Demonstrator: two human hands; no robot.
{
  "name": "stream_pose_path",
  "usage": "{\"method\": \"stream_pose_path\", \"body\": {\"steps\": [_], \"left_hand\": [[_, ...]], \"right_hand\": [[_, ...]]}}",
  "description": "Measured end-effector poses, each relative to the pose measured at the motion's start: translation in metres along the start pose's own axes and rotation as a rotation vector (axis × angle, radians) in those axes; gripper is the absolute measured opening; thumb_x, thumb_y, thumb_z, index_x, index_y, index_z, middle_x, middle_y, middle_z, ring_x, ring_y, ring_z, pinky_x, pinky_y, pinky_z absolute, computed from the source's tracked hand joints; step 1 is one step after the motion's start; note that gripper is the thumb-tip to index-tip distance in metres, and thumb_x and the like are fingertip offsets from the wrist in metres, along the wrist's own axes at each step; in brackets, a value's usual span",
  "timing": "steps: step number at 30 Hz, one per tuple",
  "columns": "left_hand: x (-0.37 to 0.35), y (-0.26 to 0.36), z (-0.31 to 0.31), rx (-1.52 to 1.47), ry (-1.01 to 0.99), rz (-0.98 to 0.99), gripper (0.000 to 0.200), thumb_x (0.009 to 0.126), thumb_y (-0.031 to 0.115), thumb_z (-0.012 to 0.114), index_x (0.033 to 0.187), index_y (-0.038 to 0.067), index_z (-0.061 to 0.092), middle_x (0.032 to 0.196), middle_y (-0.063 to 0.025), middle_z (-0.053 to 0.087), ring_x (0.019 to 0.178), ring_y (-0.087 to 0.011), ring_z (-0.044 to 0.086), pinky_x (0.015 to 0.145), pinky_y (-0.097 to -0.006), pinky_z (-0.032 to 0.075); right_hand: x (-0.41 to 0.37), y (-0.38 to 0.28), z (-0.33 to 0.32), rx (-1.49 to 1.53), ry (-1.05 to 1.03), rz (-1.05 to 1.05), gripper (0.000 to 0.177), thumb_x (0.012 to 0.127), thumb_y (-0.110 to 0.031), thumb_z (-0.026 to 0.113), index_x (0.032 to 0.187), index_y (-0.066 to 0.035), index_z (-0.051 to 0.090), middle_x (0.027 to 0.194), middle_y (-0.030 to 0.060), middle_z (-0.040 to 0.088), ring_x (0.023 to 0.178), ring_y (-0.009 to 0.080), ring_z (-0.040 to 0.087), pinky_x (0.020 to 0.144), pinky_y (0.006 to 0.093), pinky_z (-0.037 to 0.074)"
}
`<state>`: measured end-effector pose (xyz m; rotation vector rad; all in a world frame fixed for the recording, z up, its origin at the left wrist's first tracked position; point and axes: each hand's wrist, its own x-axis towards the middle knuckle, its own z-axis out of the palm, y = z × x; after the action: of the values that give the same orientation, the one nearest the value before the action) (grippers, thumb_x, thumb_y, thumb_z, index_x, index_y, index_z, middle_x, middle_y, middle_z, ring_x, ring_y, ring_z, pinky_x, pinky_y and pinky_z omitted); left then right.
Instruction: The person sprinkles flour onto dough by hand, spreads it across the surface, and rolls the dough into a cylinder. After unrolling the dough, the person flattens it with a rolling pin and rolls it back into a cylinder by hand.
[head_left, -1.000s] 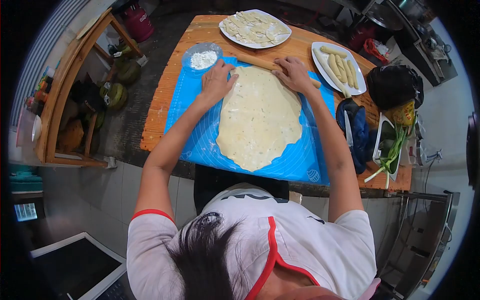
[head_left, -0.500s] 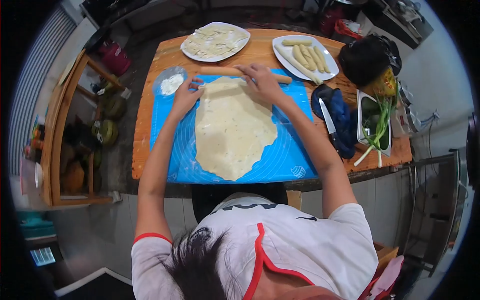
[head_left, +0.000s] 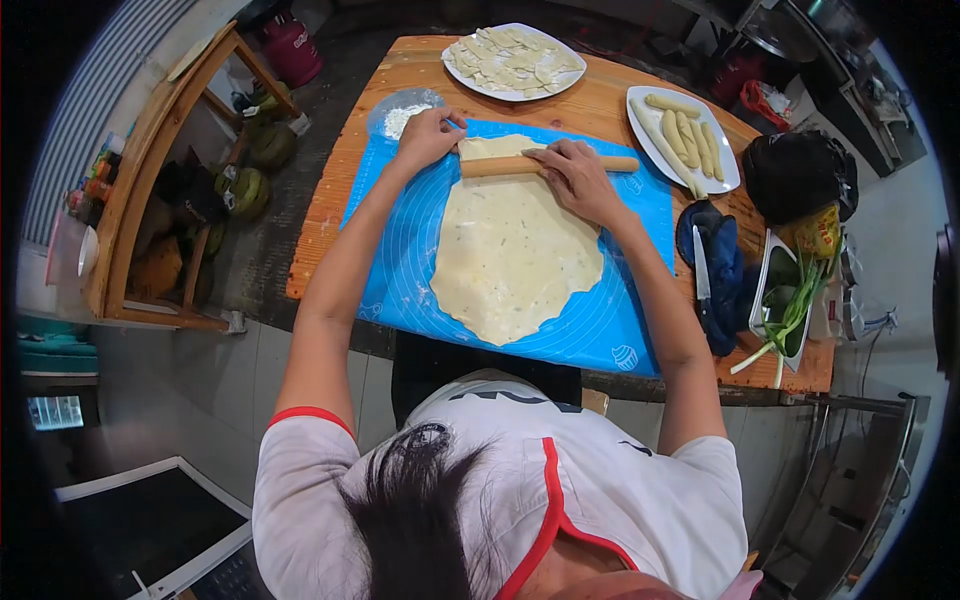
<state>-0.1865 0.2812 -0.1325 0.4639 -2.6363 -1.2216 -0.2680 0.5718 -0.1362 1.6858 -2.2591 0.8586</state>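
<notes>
A wide sheet of rolled dough (head_left: 515,255), pale with small dark flecks and an uneven edge, lies on a blue silicone mat (head_left: 395,270). Across its far part rests a wooden rolling pin (head_left: 500,166). My right hand (head_left: 580,182) lies over the pin right of its middle, fingers closed on it. At the far left corner of the dough, my left hand (head_left: 430,138) is closed in a pinch at the dough's edge, close to the pin's left end. Its fingertips are partly hidden. Just beyond that hand stands a clear bowl of white flour (head_left: 398,120).
Beyond the mat, a white plate (head_left: 452,70) holds flat dough pieces. Another plate (head_left: 733,178) carries several dough rolls. On the right are a knife (head_left: 701,265) on dark blue cloth, a metal tray (head_left: 797,352) with green onions (head_left: 795,315), and a black bag (head_left: 800,175).
The rolling pin has come from beyond the dough's far edge onto the dough, with my right hand on it. My left hand stays at the far left corner. The camera view has shifted and turned.
</notes>
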Motion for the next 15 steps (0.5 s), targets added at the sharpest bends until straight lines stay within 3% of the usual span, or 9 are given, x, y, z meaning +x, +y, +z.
{"method": "stream_pose_path", "body": {"steps": [4, 10, 15], "left_hand": [[0.006, -0.008, 0.003, 0.12, 0.011, 0.127, 0.026, 0.085, 0.021, 0.074, 0.105, 0.004, 0.075, 0.086, -0.0092, 0.075, 0.073, -0.0169, 0.072, 0.069, -0.0308, 0.055], [0.002, 0.02, -0.008, 0.36, -0.135, 0.198, 0.031, 0.079, 0.033, 0.077, 0.1, 0.009, 0.08, 0.089, -0.0105, 0.076, 0.077, -0.0225, 0.073, 0.076, -0.0361, 0.056], [0.013, 0.007, -0.003, 0.305, -0.115, 0.201, 0.031, 0.079, 0.031, 0.076, 0.099, 0.007, 0.079, 0.086, -0.0125, 0.076, 0.078, -0.0227, 0.073, 0.074, -0.0357, 0.055]], "right_hand": [[0.012, 0.0, 0.015, 0.013, -0.012, -0.005, 0.036, 0.094, -0.014, 0.06, 0.129, -0.019, 0.067, 0.11, 0.0115, 0.061, 0.105, 0.0316, 0.055, 0.094, 0.0451, 0.042], [0.018, -0.001, 0.027, -0.046, -0.004, 0.008, 0.033, 0.099, -0.023, 0.058, 0.131, -0.022, 0.067, 0.126, 0.0167, 0.055, 0.117, 0.0351, 0.051, 0.102, 0.0487, 0.038], [0.015, -0.006, 0.022, -0.002, -0.031, 0.056, 0.034, 0.1, -0.027, 0.058, 0.133, -0.023, 0.066, 0.13, 0.0182, 0.054, 0.121, 0.0363, 0.05, 0.105, 0.0502, 0.036]]}}
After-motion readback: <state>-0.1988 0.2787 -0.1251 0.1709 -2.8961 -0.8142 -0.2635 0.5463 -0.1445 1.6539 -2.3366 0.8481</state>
